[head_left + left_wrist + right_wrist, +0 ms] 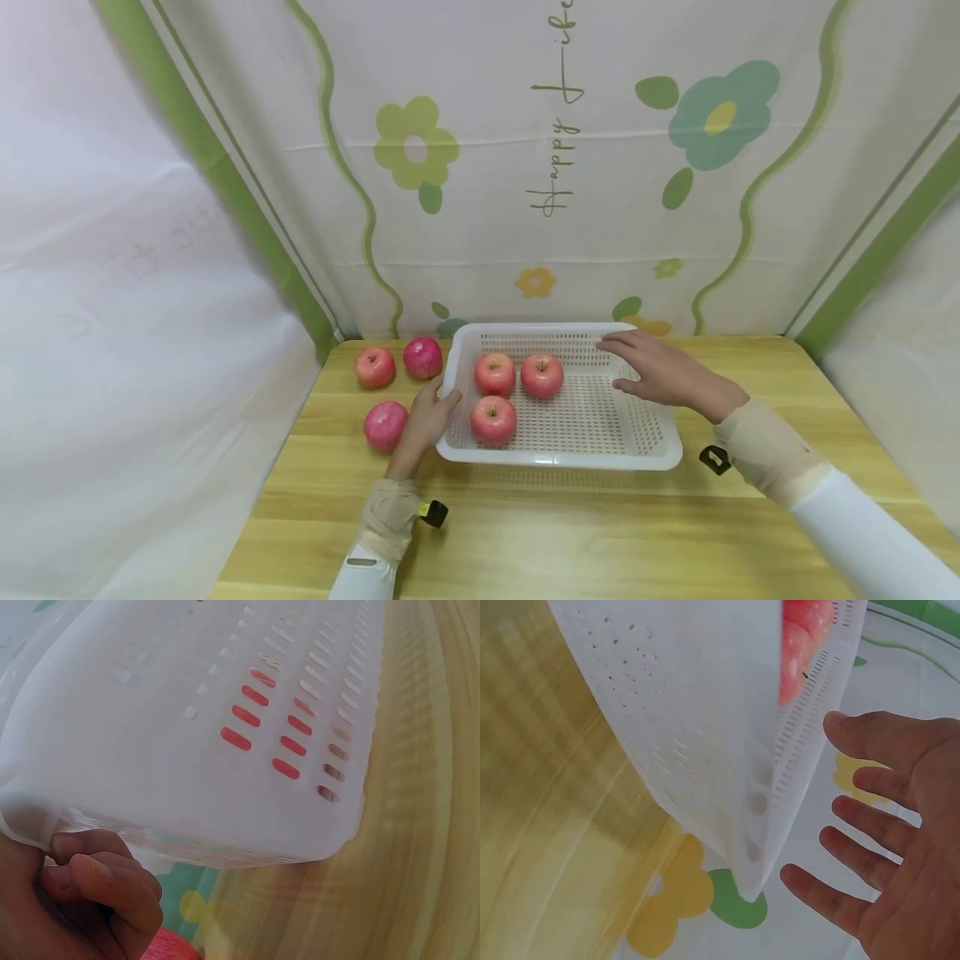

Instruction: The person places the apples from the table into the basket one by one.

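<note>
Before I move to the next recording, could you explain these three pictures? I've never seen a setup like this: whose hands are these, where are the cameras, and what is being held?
There is no robot here: a person works with two bare hands. The widest picture comes from a camera on the head, looking forward and down; the other two come from cameras worn on each wrist.

In front of the person is a white basket with three apples inside, toward its left end. Three more round fruits lie on the wooden table, left of the basket.

The left hand grips the basket's left rim. The right hand is open at the right end and holds nothing.
</note>
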Demonstrator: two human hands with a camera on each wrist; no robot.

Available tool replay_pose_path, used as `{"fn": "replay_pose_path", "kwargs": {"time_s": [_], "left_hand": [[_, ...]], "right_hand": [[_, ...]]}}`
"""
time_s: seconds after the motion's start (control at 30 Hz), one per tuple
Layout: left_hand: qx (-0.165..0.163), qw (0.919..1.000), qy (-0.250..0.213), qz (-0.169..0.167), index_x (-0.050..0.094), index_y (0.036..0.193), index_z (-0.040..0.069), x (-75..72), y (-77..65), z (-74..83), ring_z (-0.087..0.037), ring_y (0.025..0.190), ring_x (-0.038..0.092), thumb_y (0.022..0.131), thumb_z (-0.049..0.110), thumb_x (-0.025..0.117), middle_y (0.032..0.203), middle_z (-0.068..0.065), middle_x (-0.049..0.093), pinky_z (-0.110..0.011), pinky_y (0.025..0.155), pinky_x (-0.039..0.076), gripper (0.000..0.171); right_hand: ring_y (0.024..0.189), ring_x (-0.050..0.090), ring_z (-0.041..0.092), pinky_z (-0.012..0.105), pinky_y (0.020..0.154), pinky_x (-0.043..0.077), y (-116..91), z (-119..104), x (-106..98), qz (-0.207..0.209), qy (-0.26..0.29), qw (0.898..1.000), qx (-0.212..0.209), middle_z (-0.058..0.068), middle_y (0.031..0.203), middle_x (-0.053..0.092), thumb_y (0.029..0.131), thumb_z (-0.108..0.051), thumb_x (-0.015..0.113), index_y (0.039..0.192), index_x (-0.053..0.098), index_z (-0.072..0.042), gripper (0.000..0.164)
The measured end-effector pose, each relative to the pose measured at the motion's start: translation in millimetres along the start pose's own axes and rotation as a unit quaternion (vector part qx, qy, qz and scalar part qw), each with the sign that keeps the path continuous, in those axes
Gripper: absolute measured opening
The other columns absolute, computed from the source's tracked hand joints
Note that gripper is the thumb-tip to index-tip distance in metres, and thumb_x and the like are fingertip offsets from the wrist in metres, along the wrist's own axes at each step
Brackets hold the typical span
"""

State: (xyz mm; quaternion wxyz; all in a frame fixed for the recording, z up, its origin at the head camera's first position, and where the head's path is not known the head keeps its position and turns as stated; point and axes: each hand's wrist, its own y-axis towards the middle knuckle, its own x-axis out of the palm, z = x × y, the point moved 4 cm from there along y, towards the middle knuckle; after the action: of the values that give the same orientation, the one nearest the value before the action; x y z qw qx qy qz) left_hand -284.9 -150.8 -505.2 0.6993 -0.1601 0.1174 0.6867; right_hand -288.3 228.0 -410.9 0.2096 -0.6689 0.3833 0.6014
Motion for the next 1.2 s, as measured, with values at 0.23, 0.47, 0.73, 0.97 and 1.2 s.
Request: {"fn": "replay_pose_path", "kwargs": {"time_s": [0.23,0.47,0.73,0.97,1.2], "left_hand": [[0.002,0.9999,-0.015,-0.001,0.049,0.156,0.003,-0.7,-1.8,4.6,-0.041,0.099,0.078,0.104,0.023,0.056,0.124,-0.032,0.071,-0.047,0.077,0.068,0.056],[-0.001,0.9999,-0.012,0.0,0.049,0.156,0.004,-0.9,-1.9,5.1,-0.041,0.099,0.078,0.103,0.024,0.056,0.123,-0.032,0.072,-0.047,0.076,0.068,0.057],[0.0,0.9999,-0.012,-0.001,0.049,0.157,0.003,-0.4,-0.9,2.7,-0.04,0.096,0.079,0.103,0.025,0.057,0.124,-0.031,0.072,-0.046,0.074,0.068,0.059],[-0.004,0.9997,-0.022,-0.005,0.047,0.158,0.004,0.1,-0.2,0.3,-0.041,0.098,0.079,0.104,0.024,0.056,0.127,-0.033,0.07,-0.048,0.076,0.068,0.059],[-0.005,0.9998,-0.021,-0.003,0.048,0.158,0.004,0.5,-0.9,1.0,-0.041,0.097,0.079,0.103,0.024,0.056,0.125,-0.032,0.071,-0.047,0.075,0.068,0.058]], "right_hand": [[0.146,0.046,0.048,0.069,0.112,0.048,-19,11,1,0.018,0.029,0.997,0.069,0.023,0.159,0.049,0.098,-0.021,0.077,0.154,0.051,-0.002,0.065],[0.146,0.043,0.051,0.072,0.114,0.042,-34,17,2,0.057,0.071,0.989,0.114,0.028,0.159,0.046,0.098,-0.02,0.077,0.155,0.05,-0.001,0.066],[0.141,0.047,0.049,0.069,0.105,0.05,-50,26,14,0.084,0.133,0.973,0.168,0.026,0.161,0.043,0.103,-0.025,0.072,0.158,0.045,-0.002,0.065],[0.138,0.045,0.051,0.07,0.1,0.052,-58,27,31,0.125,0.176,0.959,0.183,0.03,0.157,0.044,0.103,-0.022,0.072,0.154,0.046,0.004,0.062],[0.131,0.052,0.054,0.063,0.094,0.06,-66,25,49,0.135,0.243,0.934,0.226,0.036,0.156,0.037,0.106,-0.023,0.067,0.159,0.035,0.008,0.069]]}}
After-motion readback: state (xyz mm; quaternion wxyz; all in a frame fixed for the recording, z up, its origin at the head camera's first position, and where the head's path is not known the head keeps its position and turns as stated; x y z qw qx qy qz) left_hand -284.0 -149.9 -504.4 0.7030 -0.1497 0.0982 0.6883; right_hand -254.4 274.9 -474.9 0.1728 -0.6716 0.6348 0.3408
